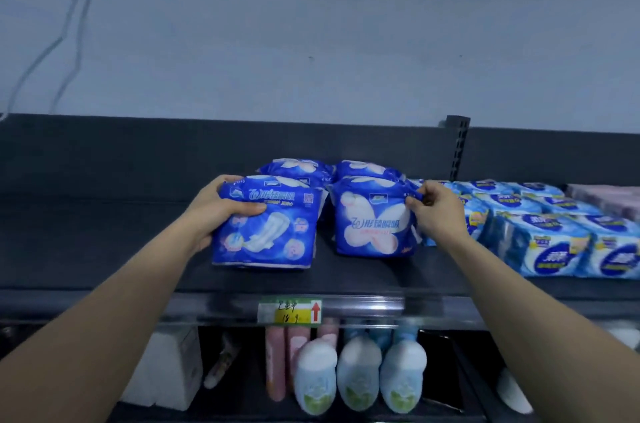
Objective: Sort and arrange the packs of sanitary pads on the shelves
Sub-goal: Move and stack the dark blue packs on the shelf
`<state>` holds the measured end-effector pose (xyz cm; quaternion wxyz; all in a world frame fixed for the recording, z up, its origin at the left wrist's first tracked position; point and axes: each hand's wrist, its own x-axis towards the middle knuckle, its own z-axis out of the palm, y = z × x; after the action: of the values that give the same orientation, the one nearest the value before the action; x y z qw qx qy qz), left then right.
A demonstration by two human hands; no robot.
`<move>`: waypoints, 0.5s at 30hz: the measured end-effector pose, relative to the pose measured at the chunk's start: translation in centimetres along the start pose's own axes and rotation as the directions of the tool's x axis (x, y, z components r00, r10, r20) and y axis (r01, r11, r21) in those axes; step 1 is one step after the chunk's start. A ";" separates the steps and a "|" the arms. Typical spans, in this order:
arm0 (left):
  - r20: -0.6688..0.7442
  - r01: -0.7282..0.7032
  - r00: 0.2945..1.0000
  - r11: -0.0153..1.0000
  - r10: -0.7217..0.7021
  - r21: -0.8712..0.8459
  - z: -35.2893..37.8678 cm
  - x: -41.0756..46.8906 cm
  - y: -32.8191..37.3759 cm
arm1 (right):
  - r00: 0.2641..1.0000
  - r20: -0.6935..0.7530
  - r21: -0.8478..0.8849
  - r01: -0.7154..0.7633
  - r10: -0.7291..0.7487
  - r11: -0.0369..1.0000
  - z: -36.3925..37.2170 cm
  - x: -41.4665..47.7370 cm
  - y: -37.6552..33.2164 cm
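Open shelf left, crowded right
Bare shelf point(86, 232) spans the frame's left; dark blue packs point(372, 225) fill the centre, light blue packs point(540, 235) block the right.

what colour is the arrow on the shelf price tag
Red, pointing up, on the price tag; the head view shows it.

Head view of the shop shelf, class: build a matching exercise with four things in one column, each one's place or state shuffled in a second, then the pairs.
Column one: 1 left hand; 2 right hand; 3 light blue packs; 4 white bottles.
Column two: A under the price label; B pinches a corner of the butterfly pack; C grips the pad-picture pack; D right of the butterfly pack.
Pairs: 1-C; 2-B; 3-D; 4-A.
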<state>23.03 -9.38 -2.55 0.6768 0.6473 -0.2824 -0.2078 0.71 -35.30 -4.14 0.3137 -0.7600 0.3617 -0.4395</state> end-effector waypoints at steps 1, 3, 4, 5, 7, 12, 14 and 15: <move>-0.011 -0.003 1.000 1.000 0.003 -0.002 0.3 0.6 -0.4 | 1.000 -0.005 0.000 0.000 0.000 1.000 0.0 0.2 0.2; -0.031 0.005 1.000 1.000 -0.006 -0.018 0.8 1.6 -1.3 | 1.000 -0.012 -0.010 0.002 -0.002 1.000 0.0 0.6 0.5; -0.033 0.012 0.999 0.999 -0.013 -0.030 1.2 2.0 -1.7 | 1.000 -0.013 -0.017 -0.001 0.001 1.000 0.0 0.8 0.6; -0.033 0.016 0.999 0.999 -0.017 -0.035 1.5 2.3 -1.9 | 1.000 -0.012 -0.023 -0.008 0.007 1.000 0.0 1.0 0.7; -0.040 0.015 0.999 0.999 -0.016 -0.035 2.3 2.9 -2.5 | 1.000 -0.003 -0.021 -0.021 0.021 1.000 0.0 1.3 1.0; 0.012 0.048 0.999 0.995 -0.049 0.085 2.7 4.9 -3.3 | 1.000 0.029 0.037 -0.009 0.008 0.999 0.1 1.7 1.4; 0.036 0.059 0.997 0.985 -0.065 0.160 3.1 5.0 -2.9 | 0.998 0.055 0.032 0.004 -0.006 0.999 0.0 1.6 1.5; 0.032 0.042 0.998 0.984 -0.049 0.176 3.5 5.1 -2.7 | 0.998 0.067 0.009 0.010 -0.010 1.000 -0.1 1.6 1.5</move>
<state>24.88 -15.55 -4.69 0.6072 0.7065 -0.2971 -0.2094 0.82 -37.45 -4.57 0.3268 -0.7746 0.3452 -0.4171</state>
